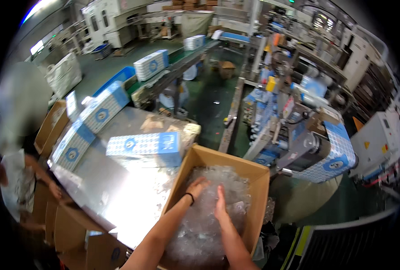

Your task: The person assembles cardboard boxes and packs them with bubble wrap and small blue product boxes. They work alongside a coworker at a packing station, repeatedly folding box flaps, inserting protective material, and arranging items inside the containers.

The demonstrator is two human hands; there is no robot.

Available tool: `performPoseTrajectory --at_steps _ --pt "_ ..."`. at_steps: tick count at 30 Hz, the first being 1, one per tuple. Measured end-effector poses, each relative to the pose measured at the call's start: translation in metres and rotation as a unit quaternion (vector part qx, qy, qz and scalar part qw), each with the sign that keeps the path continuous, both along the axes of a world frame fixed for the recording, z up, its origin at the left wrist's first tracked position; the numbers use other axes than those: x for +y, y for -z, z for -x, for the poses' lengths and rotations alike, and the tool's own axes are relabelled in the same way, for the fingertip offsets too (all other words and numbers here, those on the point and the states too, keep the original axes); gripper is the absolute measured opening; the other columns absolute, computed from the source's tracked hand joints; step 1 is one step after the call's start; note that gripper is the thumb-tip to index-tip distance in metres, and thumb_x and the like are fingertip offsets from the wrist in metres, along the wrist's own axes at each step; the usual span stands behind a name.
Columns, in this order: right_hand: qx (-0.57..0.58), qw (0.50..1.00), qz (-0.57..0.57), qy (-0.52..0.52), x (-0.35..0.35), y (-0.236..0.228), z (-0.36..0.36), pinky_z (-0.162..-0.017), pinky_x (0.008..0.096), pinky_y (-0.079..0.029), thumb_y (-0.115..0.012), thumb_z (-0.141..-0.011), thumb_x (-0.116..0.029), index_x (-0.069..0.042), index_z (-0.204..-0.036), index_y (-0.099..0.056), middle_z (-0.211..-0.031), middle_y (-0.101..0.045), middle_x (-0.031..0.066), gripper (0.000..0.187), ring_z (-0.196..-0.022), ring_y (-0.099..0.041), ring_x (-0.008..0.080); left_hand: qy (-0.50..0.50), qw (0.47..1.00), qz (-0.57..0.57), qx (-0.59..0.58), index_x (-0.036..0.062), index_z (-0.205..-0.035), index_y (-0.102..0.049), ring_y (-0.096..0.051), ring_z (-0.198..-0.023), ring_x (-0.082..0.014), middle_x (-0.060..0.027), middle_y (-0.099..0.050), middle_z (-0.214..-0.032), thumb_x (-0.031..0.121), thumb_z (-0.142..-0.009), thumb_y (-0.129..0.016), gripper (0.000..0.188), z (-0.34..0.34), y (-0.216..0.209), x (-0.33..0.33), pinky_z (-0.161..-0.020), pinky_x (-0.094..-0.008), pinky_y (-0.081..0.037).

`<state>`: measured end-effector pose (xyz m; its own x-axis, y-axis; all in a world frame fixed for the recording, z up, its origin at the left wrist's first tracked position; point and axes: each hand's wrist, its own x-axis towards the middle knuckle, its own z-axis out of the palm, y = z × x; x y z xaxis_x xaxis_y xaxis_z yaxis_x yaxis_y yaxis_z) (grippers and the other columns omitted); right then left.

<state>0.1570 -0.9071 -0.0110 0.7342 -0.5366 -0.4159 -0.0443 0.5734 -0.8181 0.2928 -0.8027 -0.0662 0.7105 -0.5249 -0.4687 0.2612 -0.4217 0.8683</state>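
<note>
Through the head camera I have both bare hands inside an open, tan cardboard box at six o'clock, over a heap of clear, crinkled plastic pieces. The left hand, black band at its wrist, reaches toward one o'clock; its fingertips blur into the heap, so I cannot tell whether it grasps any plastic. The right hand stands edge-on, one digit stretched toward twelve; its other fingers hide behind it, and I cannot tell its grip either.

I can't make out single pieces in the hazy mass. The box opens up toward me, its long axis running from six to just past twelve; the near end is cut off by the lower edge and partly covered by the left forearm.

Just beside its far left corner, at eight o'clock from my view's centre, a long white-and-blue patterned carton lies lengthwise from nine to three on the silvery metal worktop, where glare washes out the near surface. At nine o'clock a co-worker is blurred and partly lost in the dark fisheye rim.
</note>
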Motion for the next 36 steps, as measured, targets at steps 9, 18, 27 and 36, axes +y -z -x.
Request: performPoseTrajectory --at_steps 9,18,27,36 --pt "-0.081 0.985 -0.145 0.042 0.052 -0.038 0.061 -0.105 0.0409 -0.043 -0.048 -0.100 -0.045 -0.018 -0.152 -0.037 -0.143 -0.049 0.0043 0.059 -0.128 -0.051 0.0238 0.014 0.994 0.085 0.065 0.0082 -0.140 -0.056 -0.054 -0.128 -0.0267 -0.0157 -0.057 -0.139 0.053 -0.085 -0.072 0.073 0.095 -0.121 0.025 -0.104 -0.0355 -0.043" --pt "-0.177 0.981 0.057 0.062 0.114 -0.196 -0.016 -0.110 0.0393 -0.038 -0.050 -0.099 -0.035 -0.016 -0.151 -0.039 -0.150 -0.043 0.0073 0.056 -0.136 -0.044 0.0233 -0.020 0.950 0.310 -0.040 0.0091 -0.137 -0.059 -0.055 -0.122 -0.0199 -0.0112 -0.060 -0.135 0.033 -0.087 -0.075 0.057 0.037 -0.244 0.081 -0.101 -0.0319 -0.044" --pt "0.017 0.995 0.081 0.049 0.166 -0.108 -0.139 -0.103 0.0337 -0.040 -0.051 -0.102 -0.029 -0.009 -0.144 -0.048 -0.140 -0.053 0.0075 0.047 -0.125 -0.051 0.0190 -0.101 0.945 0.309 0.028 0.0088 -0.134 -0.062 -0.055 -0.123 -0.0182 -0.0100 -0.061 -0.135 0.016 -0.091 -0.071 0.045 -0.079 -0.151 0.149 -0.102 -0.0317 -0.044" --pt "0.165 0.816 0.554 -0.020 0.138 -0.109 -0.147 -0.090 0.0367 -0.050 -0.057 -0.100 -0.028 -0.003 -0.129 -0.060 -0.120 -0.067 0.0167 0.038 -0.106 -0.065 0.0253 0.018 0.966 0.171 -0.195 0.0172 -0.137 -0.060 -0.060 -0.123 -0.0231 -0.0121 -0.061 -0.137 -0.003 -0.091 -0.060 0.050 -0.133 -0.109 0.207 -0.101 -0.0352 -0.051"
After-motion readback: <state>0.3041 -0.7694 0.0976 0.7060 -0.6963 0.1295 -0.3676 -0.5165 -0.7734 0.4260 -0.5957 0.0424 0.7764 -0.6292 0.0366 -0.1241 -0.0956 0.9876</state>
